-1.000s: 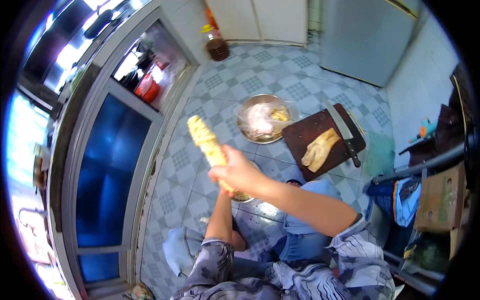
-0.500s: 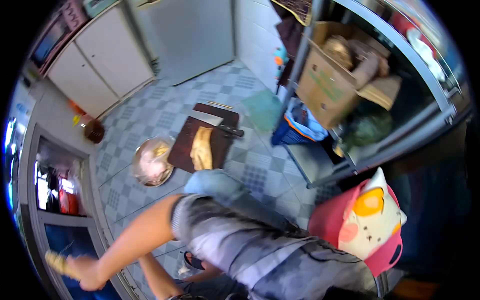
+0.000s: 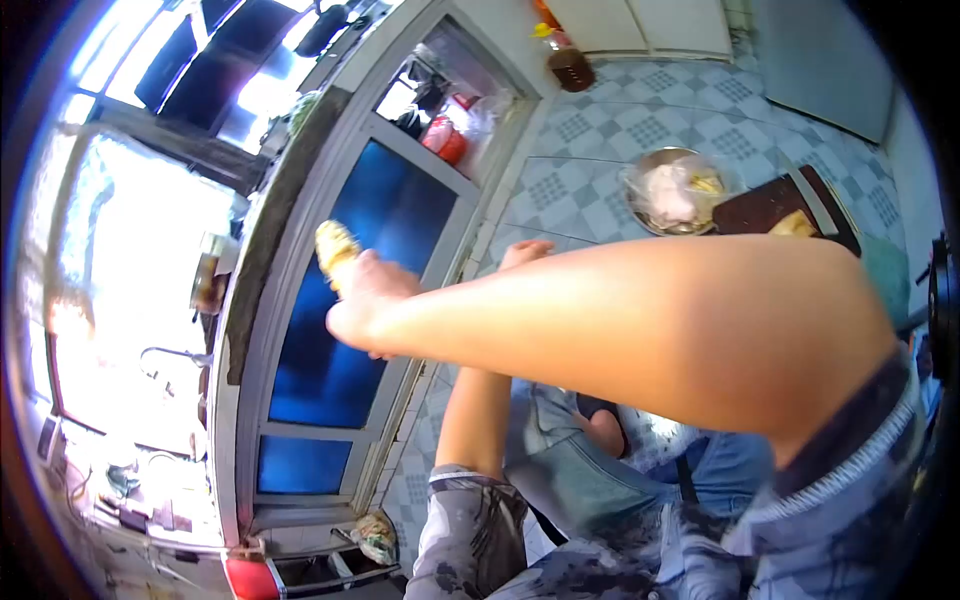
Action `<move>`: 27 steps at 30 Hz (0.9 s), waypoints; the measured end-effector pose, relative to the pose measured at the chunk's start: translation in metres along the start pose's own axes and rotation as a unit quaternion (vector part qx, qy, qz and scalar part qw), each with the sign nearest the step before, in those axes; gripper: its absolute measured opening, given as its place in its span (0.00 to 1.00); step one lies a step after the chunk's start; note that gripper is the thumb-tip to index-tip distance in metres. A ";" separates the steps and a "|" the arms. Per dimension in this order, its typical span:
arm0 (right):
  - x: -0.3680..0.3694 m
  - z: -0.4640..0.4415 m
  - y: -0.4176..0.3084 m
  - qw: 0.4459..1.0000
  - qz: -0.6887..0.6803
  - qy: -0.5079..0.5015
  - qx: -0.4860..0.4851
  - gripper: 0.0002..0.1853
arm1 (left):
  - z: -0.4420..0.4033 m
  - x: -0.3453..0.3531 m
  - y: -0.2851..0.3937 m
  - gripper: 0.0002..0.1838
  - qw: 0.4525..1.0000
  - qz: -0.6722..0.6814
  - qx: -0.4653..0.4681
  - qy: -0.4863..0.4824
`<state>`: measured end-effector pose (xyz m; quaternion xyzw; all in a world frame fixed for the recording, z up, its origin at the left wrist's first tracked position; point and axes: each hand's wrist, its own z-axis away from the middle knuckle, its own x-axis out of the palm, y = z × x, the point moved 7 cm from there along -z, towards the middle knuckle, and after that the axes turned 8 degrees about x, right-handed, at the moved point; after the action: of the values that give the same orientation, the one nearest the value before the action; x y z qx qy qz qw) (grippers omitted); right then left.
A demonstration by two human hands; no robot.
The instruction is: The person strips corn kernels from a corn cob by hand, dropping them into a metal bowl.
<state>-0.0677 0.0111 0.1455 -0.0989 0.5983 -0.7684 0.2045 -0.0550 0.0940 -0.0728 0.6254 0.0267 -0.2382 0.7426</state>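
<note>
My right hand (image 3: 375,300) is wrapped round a yellow corn cob (image 3: 337,248) whose upper end sticks out in front of the blue door panels. The outstretched right forearm crosses the middle of the view. Just above that forearm, the fingers of my left hand (image 3: 527,252) show, apart, with nothing visible in them; the rest of that hand is hidden. A metal bowl (image 3: 640,207) on the floor bears a clear plastic bag with pale pink and yellow contents. Beside it lies a dark cutting board (image 3: 745,212) with a knife (image 3: 815,203) and a partly hidden pale yellow piece (image 3: 793,225).
A framed door with blue panels (image 3: 385,210) stands at the left, beside a bright window and sink area. A yellow-capped jug (image 3: 570,68) is near white cabinets (image 3: 640,28). The grey refrigerator (image 3: 825,65) stands upper right. A bundled bag (image 3: 375,538) lies at the lower left.
The view swung right, then back left. My right hand, still holding the cob, has moved left, away from my left hand, which was close to it a second ago.
</note>
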 end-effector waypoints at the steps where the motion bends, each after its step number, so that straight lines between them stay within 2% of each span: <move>1: -0.008 0.001 0.006 0.998 0.000 0.062 0.001 0.21 | -0.001 -0.002 0.003 0.14 1.000 -0.002 0.001 0.008; 4: -0.033 0.002 0.028 0.994 -0.015 0.097 -0.046 0.21 | -0.015 -0.003 -0.011 0.15 0.998 0.051 -0.016 0.024; 5: -0.042 0.000 0.038 0.991 -0.017 0.111 -0.071 0.21 | -0.023 -0.001 -0.019 0.15 0.991 0.130 -0.012 0.031; 6: -0.057 0.002 0.045 0.990 -0.027 0.108 -0.092 0.21 | -0.031 -0.003 -0.032 0.15 0.966 0.256 0.020 0.031; 8: -0.086 0.014 0.060 0.987 -0.062 0.088 -0.119 0.23 | -0.029 0.001 -0.035 0.15 0.914 0.400 0.069 0.020; 10: -0.111 0.028 0.076 0.985 -0.115 0.047 -0.118 0.26 | -0.001 0.003 0.011 0.20 0.914 0.379 0.108 -0.098; 12: -0.130 0.027 0.100 0.978 -0.145 0.041 -0.141 0.23 | 0.015 -0.001 0.040 0.20 0.897 0.437 0.025 0.058; 15: -0.145 0.029 0.128 0.977 -0.170 0.042 -0.121 0.25 | 0.033 -0.006 0.070 0.20 0.865 0.494 0.074 0.033; 18: -0.152 0.028 0.138 0.984 -0.139 0.033 -0.107 0.25 | 0.048 -0.004 0.100 0.21 0.898 0.403 0.178 -0.003; 19: -0.154 0.026 0.139 0.986 -0.116 0.036 -0.118 0.24 | 0.051 -0.002 0.104 0.21 0.892 0.413 0.182 -0.001; 21: -0.154 0.025 0.139 0.988 -0.088 0.035 -0.119 0.24 | 0.057 0.004 0.109 0.19 0.925 0.342 0.166 0.010; 27: -0.152 0.024 0.150 0.990 -0.103 0.057 -0.078 0.26 | 0.050 0.018 0.109 0.15 0.933 0.325 0.154 -0.025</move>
<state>0.1075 0.0254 0.0219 -0.1312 0.6535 -0.7410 0.0814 -0.0099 0.0529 0.0321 0.7006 -0.2334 -0.0006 0.6743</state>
